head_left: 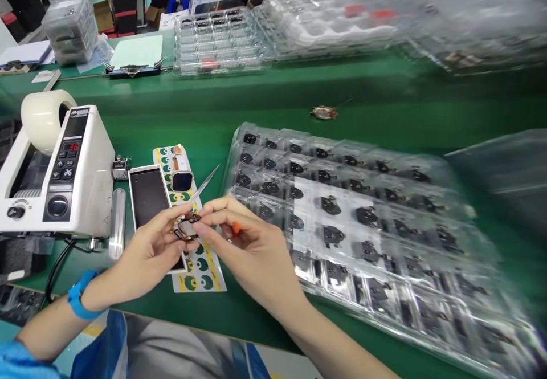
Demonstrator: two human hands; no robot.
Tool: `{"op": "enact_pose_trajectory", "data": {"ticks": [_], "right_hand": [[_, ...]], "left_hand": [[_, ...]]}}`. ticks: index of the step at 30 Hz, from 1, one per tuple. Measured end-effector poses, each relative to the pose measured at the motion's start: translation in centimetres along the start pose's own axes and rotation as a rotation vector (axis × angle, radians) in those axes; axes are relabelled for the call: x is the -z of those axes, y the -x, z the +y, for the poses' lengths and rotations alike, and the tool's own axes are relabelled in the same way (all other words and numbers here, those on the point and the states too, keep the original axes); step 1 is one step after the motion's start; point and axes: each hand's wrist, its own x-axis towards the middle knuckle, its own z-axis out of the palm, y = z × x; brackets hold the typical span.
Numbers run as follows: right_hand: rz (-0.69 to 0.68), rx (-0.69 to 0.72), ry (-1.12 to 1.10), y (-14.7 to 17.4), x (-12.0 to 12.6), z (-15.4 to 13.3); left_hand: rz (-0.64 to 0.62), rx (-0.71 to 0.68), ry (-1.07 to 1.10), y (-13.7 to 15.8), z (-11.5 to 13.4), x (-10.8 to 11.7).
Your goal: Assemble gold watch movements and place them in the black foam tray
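Observation:
My left hand (pixel 156 248) holds a small round electronic part (pixel 184 228), copper and dark around its rim with a pale middle, between thumb and fingers. My right hand (pixel 245 242) pinches the same part at its right edge with thumb and forefinger. A small orange piece (pixel 236 227) shows between the right-hand fingers; what it belongs to is hidden. Just above the hands, a pointed silver tool (pixel 205 183) sticks out, its other end out of sight. Beneath the hands lie a sheet of green and yellow stickers (pixel 199 276) and a white-framed black tray (pixel 147 194).
A tape dispenser (pixel 81 168) stands on the left, with a smartwatch (pixel 182 180) nearer the middle. Clear trays of black parts (pixel 329 205) fill the right side. Another round part (pixel 323 112) lies behind them. Clear trays (pixel 217 43) and a clipboard (pixel 137 54) rest on the back ledge.

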Motion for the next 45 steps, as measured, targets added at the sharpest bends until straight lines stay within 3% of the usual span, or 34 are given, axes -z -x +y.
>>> {"op": "enact_pose_trajectory", "data": {"ticks": [12, 25, 29, 36, 45], "right_hand": [[0.081, 0.078, 0.134, 0.8, -0.6, 0.4], [0.121, 0.377, 0.388, 1.3, -1.3, 1.1], [0.149, 0.334, 0.391, 1.2, -1.4, 1.2], [0.029, 0.162, 0.236, 0.8, -1.2, 1.2], [0.005, 0.161, 0.241, 0.6, -1.1, 0.8]], "left_hand": [[0.071, 0.017, -0.011, -0.1, 0.4, -0.3], [0.266, -0.024, -0.081, -0.9, 0.4, -1.5], [0.273, -0.025, -0.056, -1.0, 0.3, -1.5], [0.278, -0.024, -0.029, -0.7, 0.2, -1.4], [0.244, -0.017, -0.142, -0.8, -0.1, -1.1]]}}
